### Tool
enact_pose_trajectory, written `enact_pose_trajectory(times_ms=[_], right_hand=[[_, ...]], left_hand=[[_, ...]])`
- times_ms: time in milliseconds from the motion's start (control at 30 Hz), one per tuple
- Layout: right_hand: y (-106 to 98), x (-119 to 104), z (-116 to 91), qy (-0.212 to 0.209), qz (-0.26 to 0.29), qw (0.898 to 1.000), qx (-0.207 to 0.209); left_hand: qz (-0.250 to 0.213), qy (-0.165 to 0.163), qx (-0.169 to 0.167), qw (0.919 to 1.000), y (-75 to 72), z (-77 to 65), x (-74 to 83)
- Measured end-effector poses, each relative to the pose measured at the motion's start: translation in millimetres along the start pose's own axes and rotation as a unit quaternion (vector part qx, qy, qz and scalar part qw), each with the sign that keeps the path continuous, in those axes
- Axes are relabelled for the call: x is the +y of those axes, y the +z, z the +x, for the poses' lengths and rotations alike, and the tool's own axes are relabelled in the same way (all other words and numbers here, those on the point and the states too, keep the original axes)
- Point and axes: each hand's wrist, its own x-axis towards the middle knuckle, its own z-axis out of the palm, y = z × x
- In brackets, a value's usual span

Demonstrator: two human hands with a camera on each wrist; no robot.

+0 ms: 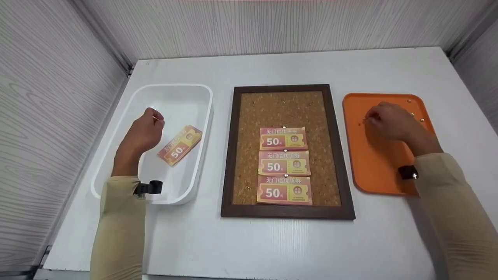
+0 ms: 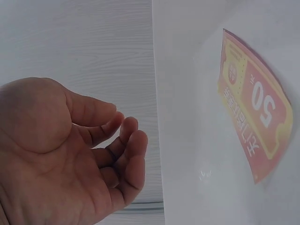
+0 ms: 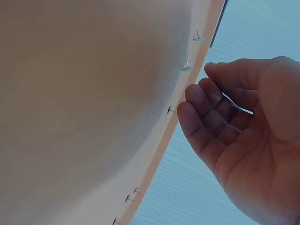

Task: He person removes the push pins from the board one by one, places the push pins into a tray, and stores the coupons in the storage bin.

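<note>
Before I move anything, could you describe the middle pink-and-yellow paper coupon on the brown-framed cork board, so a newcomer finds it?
On the white table, find the brown-framed rectangular cork board. Its lower part carries three pink-and-yellow paper coupons in a column. The middle coupon alone has one directly above and another directly below.

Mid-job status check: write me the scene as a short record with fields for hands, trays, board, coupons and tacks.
Left hand: above the white tray, nothing seen in it
Right hand: above the orange tray, fingers curved, nothing seen in it
Board: cork, dark frame, between the trays
Board coupons: three in a column, each marked 50
Board tacks: one at each coupon's top edge
Stacked coupons: in the white tray, lying aslant, count unclear
Loose tacks: in the orange tray
</note>
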Motion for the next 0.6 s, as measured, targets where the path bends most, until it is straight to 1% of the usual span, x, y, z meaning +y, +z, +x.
enact_pose_trajectory(times_ms=[167,300,433,600], right_hand=[[1.0,-8.1,2.7,-0.004,-0.008,1.000,0.008],[2.9,-14.9,3.0,-0.001,-0.003,1.000,0.008],[6.1,-20.5,2.8,-0.009,-0.002,1.000,0.014],[8.9,-28.4,4.5,-0.039,-0.026,0.998,0.036]], left_hand=[[-0.005,0.014,0.008,0.9999,4.5,-0.8,14.3],[-0.004,0.035,0.013,0.9993,8.8,-0.6,23.9],[0.015,0.056,0.030,0.9979,12.8,1.1,31.6],[0.043,0.067,0.049,0.9956,15.6,3.5,41.1]])
